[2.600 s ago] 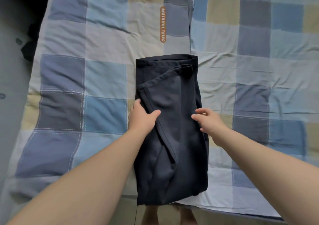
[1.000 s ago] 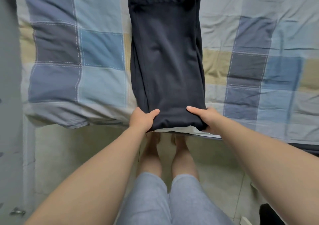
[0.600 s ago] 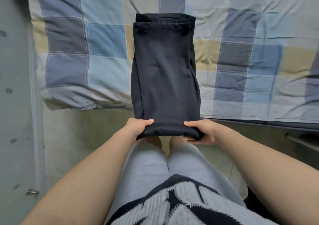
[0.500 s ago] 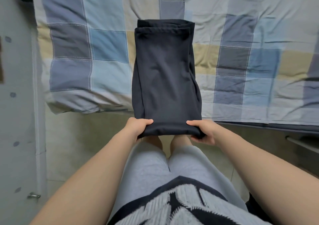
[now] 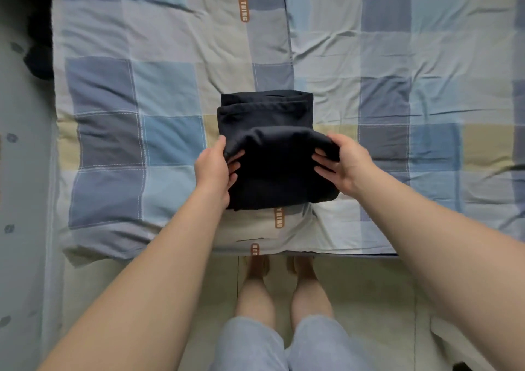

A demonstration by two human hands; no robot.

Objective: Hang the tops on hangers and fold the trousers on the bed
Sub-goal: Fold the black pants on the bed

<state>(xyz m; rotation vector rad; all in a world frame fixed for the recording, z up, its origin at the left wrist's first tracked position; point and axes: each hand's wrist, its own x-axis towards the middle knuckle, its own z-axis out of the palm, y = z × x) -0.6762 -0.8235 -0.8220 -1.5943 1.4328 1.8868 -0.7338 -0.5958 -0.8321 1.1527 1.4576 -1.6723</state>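
Dark navy trousers (image 5: 272, 114) lie folded on the checked bed cover (image 5: 159, 132), near its front edge. Their near end is lifted and doubled over toward the far end. My left hand (image 5: 213, 168) grips the left corner of that raised fold, thumb behind the cloth and fingers in front. On the other side, my right hand (image 5: 343, 163) grips the right corner the same way. The far hem layers lie flat and stacked. No tops or hangers are in view.
The bed's front edge (image 5: 199, 252) runs across just below the trousers. My bare feet (image 5: 279, 265) stand on the pale tiled floor beside it. A grey wall (image 5: 20, 200) lines the left, with a dark object (image 5: 39, 58) at the bed's far left corner.
The trousers' near end hung off the bed edge in both hands. Both hands have since lifted it and carried it away from me over the rest, so the bundle is shorter.
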